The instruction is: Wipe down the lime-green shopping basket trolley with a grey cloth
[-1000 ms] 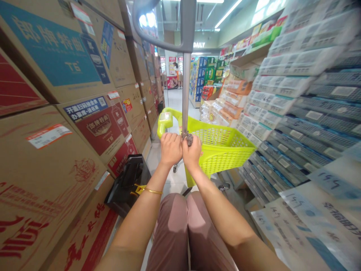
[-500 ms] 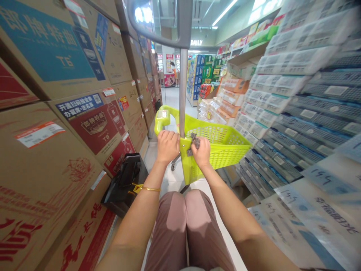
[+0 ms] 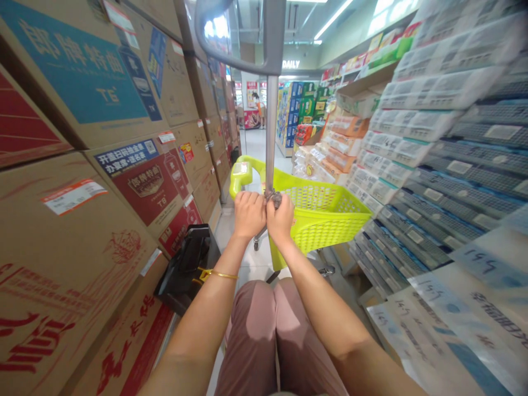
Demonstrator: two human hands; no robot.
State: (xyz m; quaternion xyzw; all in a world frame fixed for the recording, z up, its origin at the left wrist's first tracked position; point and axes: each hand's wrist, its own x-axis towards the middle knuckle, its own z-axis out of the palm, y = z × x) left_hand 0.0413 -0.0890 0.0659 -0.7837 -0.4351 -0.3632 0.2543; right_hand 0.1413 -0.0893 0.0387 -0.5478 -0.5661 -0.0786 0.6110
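Note:
A lime-green shopping cart (image 3: pixel 325 234) with a perforated basket stands before my knees. From its near end rises a metal pole (image 3: pixel 271 126), topped by a grey-rimmed frame (image 3: pixel 237 67). My left hand (image 3: pixel 249 215) is closed on the cart's near end, left of the pole; its fingertips are hidden. In the closed grip of my right hand (image 3: pixel 281 221) is a crumpled grey rag (image 3: pixel 274 197), pressed against the base of the pole. Both hands are side by side, nearly touching.
Stacked cardboard cartons (image 3: pixel 140 181) wall the left side, with a black bag (image 3: pixel 187 269) below them. Wrapped packs (image 3: pixel 421 181) are piled high on the right. Ahead runs a tiled aisle (image 3: pixel 253 143) where a person (image 3: pixel 260 107) stands far off.
My right hand has moved left with the rag, from the cart's edge right of the pole to the pole's base. My left hand stays on the cart.

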